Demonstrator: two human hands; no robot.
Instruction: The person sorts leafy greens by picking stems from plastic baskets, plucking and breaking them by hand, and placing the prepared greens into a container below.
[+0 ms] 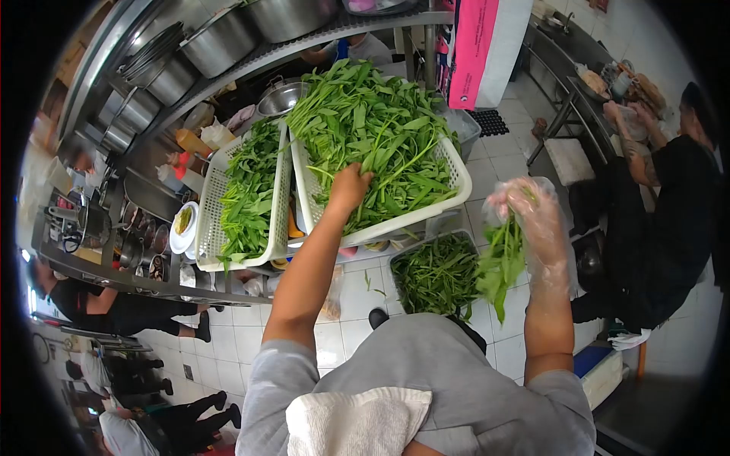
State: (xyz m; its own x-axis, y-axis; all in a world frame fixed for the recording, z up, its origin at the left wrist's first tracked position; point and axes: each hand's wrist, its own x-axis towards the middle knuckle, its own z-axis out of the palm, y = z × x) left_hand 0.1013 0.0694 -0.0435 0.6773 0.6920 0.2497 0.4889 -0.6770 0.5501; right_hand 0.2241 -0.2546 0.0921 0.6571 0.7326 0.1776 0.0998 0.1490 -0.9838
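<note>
My bare left hand [350, 188] is closed on stems of the water spinach [372, 114] heaped in a large white plastic basket [461, 182]; its fingertips are partly hidden among the leaves. Off to the right, my right hand [528, 204], in a clear plastic glove, grips a small bunch of water spinach [502, 262] that hangs leaves down. Between my arms, a dark tub [391, 266] on the floor holds more greens, left of the hanging bunch. A second white basket [204, 228] with leafy greens stands left of the large one.
Pots [220, 42] line a metal shelf above the baskets. Squeeze bottles [186, 140] and a white round container [184, 228] stand at the left. A person in black [669, 190] works at a counter on the right. Several other people stand at the lower left. A pink box [473, 53] stands behind.
</note>
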